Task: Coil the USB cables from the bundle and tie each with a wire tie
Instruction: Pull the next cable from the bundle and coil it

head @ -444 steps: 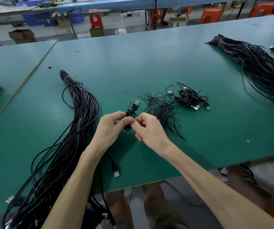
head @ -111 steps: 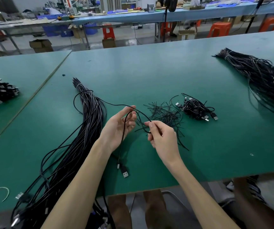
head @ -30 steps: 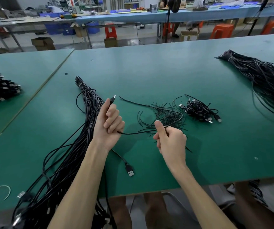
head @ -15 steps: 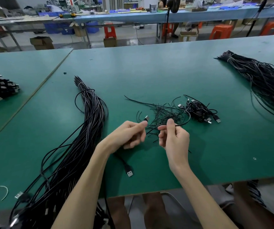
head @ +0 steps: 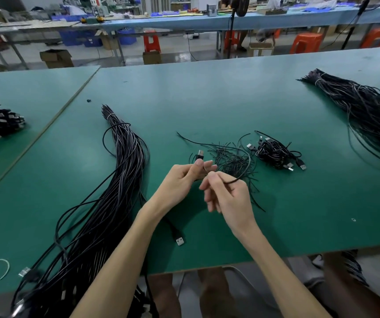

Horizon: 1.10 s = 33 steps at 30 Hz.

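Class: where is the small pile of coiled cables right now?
Head view: the coiled cables lie right of centre on the table, just right of the wire ties.

The cable bundle point(head: 120, 171) lies left of the wire ties point(head: 232, 161), coiled cables point(head: 274, 152) right of them.

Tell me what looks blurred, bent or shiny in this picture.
Head view: the wide lens bows the near edge of the green table; the right hand, pinching the USB cable, blurs at its fingers, while the left hand is sharper; the floor behind shows glare; shadows under the hands are soft.
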Each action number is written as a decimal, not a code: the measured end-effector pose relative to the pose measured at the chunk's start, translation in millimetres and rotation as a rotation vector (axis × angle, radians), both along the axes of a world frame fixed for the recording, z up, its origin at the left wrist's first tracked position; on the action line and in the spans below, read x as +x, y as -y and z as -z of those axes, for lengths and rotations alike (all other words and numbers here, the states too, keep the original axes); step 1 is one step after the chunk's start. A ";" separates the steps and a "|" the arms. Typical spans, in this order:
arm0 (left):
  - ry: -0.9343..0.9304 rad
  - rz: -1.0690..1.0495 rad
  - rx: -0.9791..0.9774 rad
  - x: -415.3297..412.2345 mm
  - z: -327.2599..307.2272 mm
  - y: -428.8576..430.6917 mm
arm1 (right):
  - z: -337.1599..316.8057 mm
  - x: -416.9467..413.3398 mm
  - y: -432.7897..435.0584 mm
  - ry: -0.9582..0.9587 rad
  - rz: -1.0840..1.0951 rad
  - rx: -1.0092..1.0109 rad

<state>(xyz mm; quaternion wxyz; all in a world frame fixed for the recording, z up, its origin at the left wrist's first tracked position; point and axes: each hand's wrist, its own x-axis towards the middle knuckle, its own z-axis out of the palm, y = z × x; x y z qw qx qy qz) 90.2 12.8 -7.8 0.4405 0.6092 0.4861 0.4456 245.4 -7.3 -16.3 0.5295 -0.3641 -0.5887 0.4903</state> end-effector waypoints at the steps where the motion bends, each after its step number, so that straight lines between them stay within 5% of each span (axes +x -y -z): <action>1: 0.048 -0.002 -0.039 2.1 0.4 0.3 | 0.1 -1.0 -0.1 0.019 -0.030 -0.004; 11: 0.639 0.147 -0.292 2.8 -4.8 3.8 | 8.6 -6.4 -4.7 0.183 -0.136 -0.025; 29: 0.848 0.028 -0.245 -6.4 -3.3 3.2 | 4.8 -2.3 -7.0 0.085 -0.163 -0.153; 33: 1.018 0.053 -0.291 -6.5 -7.0 3.7 | 5.2 -2.8 -8.1 0.083 -0.139 -0.147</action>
